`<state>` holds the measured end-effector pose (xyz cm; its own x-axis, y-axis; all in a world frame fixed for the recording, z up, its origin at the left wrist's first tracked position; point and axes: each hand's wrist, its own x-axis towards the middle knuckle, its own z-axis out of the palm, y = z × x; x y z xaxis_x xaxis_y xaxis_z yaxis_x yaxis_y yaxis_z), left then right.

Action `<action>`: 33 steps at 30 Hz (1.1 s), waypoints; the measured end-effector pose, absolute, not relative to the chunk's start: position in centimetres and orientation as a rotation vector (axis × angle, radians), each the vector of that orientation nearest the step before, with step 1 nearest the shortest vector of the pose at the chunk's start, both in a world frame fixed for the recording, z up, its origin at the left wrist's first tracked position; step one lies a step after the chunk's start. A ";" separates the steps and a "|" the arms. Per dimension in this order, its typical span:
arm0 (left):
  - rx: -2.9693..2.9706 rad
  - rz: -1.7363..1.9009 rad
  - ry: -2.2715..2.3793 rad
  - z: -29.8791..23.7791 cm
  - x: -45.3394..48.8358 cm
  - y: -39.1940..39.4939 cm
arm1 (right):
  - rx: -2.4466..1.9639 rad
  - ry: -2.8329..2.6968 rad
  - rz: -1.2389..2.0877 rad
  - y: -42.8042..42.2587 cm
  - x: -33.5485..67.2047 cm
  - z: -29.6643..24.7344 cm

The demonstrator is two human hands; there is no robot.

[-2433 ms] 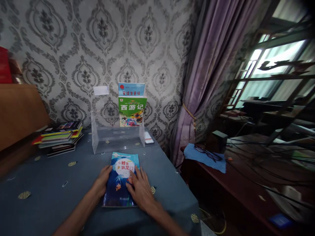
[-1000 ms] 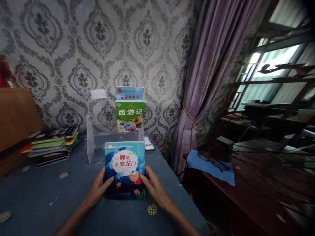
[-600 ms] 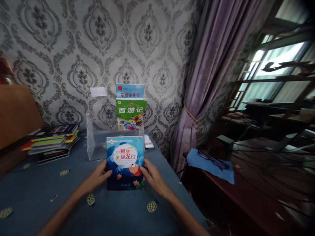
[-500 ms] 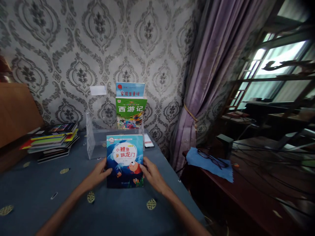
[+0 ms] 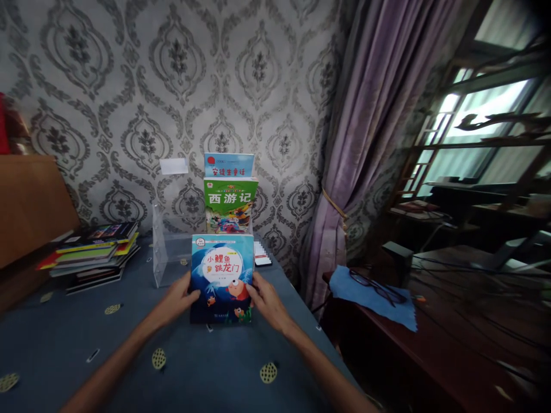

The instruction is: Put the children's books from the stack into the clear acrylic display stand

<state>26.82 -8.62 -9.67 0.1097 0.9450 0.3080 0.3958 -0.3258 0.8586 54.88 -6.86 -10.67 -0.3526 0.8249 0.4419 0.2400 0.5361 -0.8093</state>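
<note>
A blue picture book (image 5: pixel 222 280) with orange fish on its cover is held upright between my two hands, its front facing me. My left hand (image 5: pixel 181 299) grips its left edge, thumb on the cover. On the opposite edge, my right hand (image 5: pixel 267 298) holds it the same way. Just behind it stands a clear acrylic rack (image 5: pixel 158 246), its lower right part hidden by the book. A green book (image 5: pixel 231 201) and, behind that, a light-blue book (image 5: pixel 229 165) stand upright on the rack's right side.
To the left on the blue tablecloth (image 5: pixel 129 344) lies a stack of books (image 5: pixel 97 252). A phone (image 5: pixel 262 253) lies right of the rack. Past the table's right edge, a dark red desk (image 5: pixel 370 338) holds glasses (image 5: pixel 376 285) on a blue cloth (image 5: pixel 365 301). A purple curtain (image 5: pixel 344 160) hangs behind.
The blue picture book, held in both hands, has moved slightly forward and closer to the rack, now overlapping the green book's foot. The whole view has shifted a little.
</note>
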 end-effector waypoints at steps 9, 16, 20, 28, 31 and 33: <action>1.861 0.998 1.336 -8.0 27.2 -7.6 | -0.893 -1.919 0.799 -5.1 55.1 -10.5; 1.841 0.874 1.385 -7.1 27.6 -6.6 | -0.977 -1.924 0.854 -3.3 55.4 -10.4; 1.828 0.876 1.374 -4.6 28.2 -5.7 | -0.994 -1.944 0.819 -1.8 55.3 -7.9; 1.786 0.930 1.444 1.2 28.7 -2.8 | -1.047 -1.960 0.719 2.6 54.9 -2.2; 1.788 0.957 1.442 2.7 28.9 -1.9 | -1.052 -1.937 0.706 4.0 54.8 -1.0; 1.819 0.981 1.426 3.6 28.9 -1.4 | -1.033 -1.936 0.703 4.7 54.8 -0.2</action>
